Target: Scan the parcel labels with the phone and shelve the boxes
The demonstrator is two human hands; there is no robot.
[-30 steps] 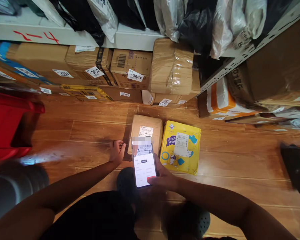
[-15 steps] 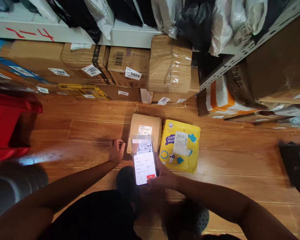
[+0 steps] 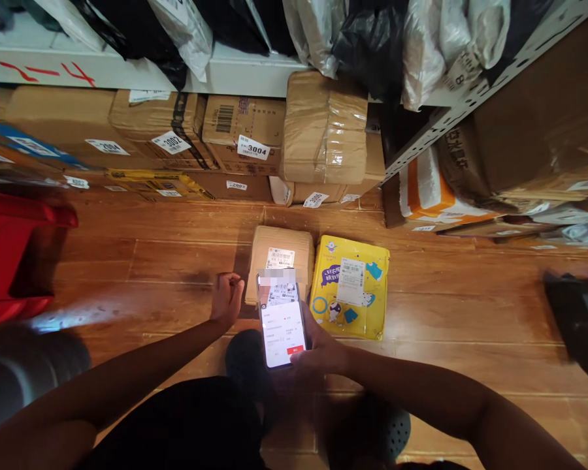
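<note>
My right hand (image 3: 321, 346) grips a smartphone (image 3: 280, 326), its lit screen facing up with a red button near the bottom. The phone hangs over the lower part of a small cardboard box (image 3: 261, 245) on the floor and hides some of it. A white shipping label (image 3: 280, 258) lies on that box. Just left of the box is my left hand (image 3: 227, 300), its fingers curled into a loose fist with nothing visible in them. To the right of the box lies a flat yellow package (image 3: 349, 320) with blue pictures and a white label.
Numbered cardboard boxes (image 3: 245, 134) line the bottom of a white shelf (image 3: 255, 70), with wrapped bags above. More boxes (image 3: 512, 140) stand at right. A red bin (image 3: 10, 215) and a grey bucket (image 3: 39, 378) are at left. A black package (image 3: 575, 326) lies far right.
My left hand's fingers have curled in more tightly beside the box. The view has shifted slightly, while the phone stays over the box in my right hand.
</note>
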